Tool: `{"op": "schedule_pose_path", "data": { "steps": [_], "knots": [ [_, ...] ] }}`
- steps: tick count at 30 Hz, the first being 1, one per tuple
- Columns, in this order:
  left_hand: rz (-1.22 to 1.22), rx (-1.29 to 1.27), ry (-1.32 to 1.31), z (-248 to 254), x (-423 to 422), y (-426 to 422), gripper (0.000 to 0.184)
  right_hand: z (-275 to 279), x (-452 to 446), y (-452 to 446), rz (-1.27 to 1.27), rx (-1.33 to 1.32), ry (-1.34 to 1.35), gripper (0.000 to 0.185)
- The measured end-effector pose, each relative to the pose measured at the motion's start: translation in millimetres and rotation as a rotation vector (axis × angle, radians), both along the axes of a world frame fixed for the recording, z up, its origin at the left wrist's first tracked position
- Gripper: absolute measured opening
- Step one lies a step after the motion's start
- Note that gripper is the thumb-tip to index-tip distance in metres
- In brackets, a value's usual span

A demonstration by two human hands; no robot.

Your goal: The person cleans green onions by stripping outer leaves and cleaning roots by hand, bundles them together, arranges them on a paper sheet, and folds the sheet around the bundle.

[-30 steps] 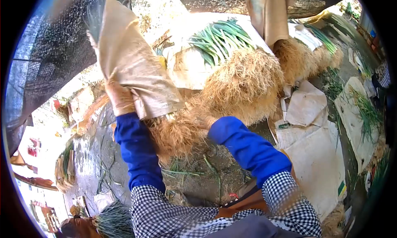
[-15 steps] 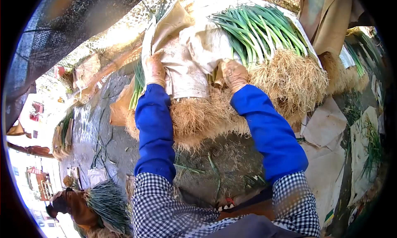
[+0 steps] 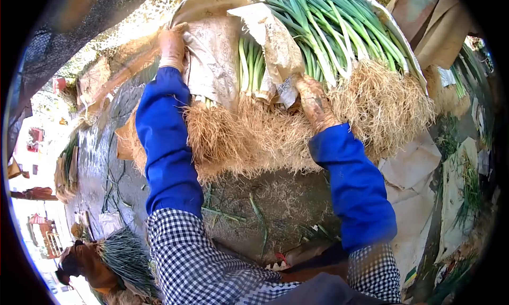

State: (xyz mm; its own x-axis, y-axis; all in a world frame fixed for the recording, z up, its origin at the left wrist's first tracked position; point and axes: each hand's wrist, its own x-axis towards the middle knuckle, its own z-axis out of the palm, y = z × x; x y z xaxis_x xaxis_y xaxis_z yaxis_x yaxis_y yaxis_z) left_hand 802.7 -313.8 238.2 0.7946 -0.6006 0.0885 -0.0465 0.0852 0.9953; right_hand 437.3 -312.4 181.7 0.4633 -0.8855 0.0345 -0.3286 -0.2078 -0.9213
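My left hand (image 3: 172,46) is closed on the left edge of a pale, dirt-stained sacking cloth (image 3: 209,53), which lies over a bundle of spring onions. My right hand (image 3: 316,102) grips the lower corner of another pale cloth flap (image 3: 278,45), its fingertips partly hidden. Between the two cloths, white and green stems of spring onions (image 3: 251,65) show. Their shaggy tan roots (image 3: 222,133) hang below. To the right of my right hand lies a large uncovered heap of spring onions (image 3: 339,32) with a thick root mass (image 3: 382,106).
A person (image 3: 90,268) is at lower left, beside another onion bundle (image 3: 130,257). Dark netting (image 3: 69,50) hangs at upper left. Loose leaves (image 3: 258,215) lie on the dirt ground. Pale sheets (image 3: 411,167) lie at right, and brown cloth (image 3: 440,29) hangs at upper right.
My left hand has moved up and left with the cloth edge. My right hand is slightly lower and farther right. The cloths have parted, baring onion stems between them.
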Motion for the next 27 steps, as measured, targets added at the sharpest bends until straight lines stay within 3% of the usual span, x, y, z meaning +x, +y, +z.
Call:
{"op": "schedule_pose_path", "data": {
  "steps": [1, 3, 6, 8, 9, 10, 11, 12, 13, 16, 18, 20, 21, 23, 25, 26, 27],
  "knots": [
    [0.014, 0.085, -0.331, -5, -2, 4, 0.013, -4, 2, 1, 0.011, 0.017, -0.005, 0.041],
    [0.018, 0.187, -0.376, -1, -10, 14, 0.024, -8, 8, 4, 0.033, 0.056, -0.029, 0.040],
    [-0.052, 0.044, -0.384, 2, -24, 26, 0.030, -7, 9, 8, 0.032, 0.085, -0.059, 0.039],
    [0.012, 0.102, -0.604, 1, -30, 29, 0.032, -5, 5, 8, 0.010, 0.092, -0.084, 0.039],
    [0.044, 0.303, -0.557, 10, -44, 33, 0.038, -3, 3, 8, -0.004, 0.099, -0.096, 0.038],
    [0.045, 0.347, -0.615, 17, -53, 41, 0.035, -1, 1, 9, -0.015, 0.108, -0.109, 0.038],
    [0.015, 0.305, -0.526, 14, -57, 42, 0.034, 1, -1, 9, -0.024, 0.121, -0.122, 0.038],
    [0.011, 0.396, -0.646, -14, -25, 33, 0.036, 1, -2, 9, -0.028, 0.137, -0.136, 0.038],
    [0.011, 0.481, -0.769, -8, -30, 34, 0.037, 4, -6, 12, -0.032, 0.161, -0.158, 0.037],
    [0.125, 0.402, -0.796, -15, -38, 30, 0.048, 10, -23, 22, -0.003, 0.205, -0.220, 0.037],
    [0.114, 0.541, -0.939, -34, -16, 18, 0.056, 20, -50, 50, 0.112, 0.180, -0.240, 0.037],
    [0.079, 0.596, -0.852, -6, -40, 22, 0.061, 34, -100, 90, 0.273, -0.006, -0.154, 0.031],
    [0.032, 0.559, -0.721, 10, -54, 27, 0.060, 36, -127, 106, 0.328, 0.248, -0.215, 0.027],
    [-0.023, 0.545, -0.465, -1, -36, 25, 0.057, 51, -194, 135, 0.246, 0.191, -0.064, 0.027],
    [-0.195, 0.530, -0.335, 30, -52, 49, 0.058, 27, -267, 164, -0.008, 0.359, -0.118, 0.027],
    [-0.314, 0.528, -0.291, 47, -54, 61, 0.061, 27, -306, 181, -0.088, 0.295, -0.101, 0.030],
    [-0.327, 0.497, -0.333, 59, -66, 78, 0.063, 5, -352, 201, -0.220, 0.146, 0.119, 0.032]
  ]
}}
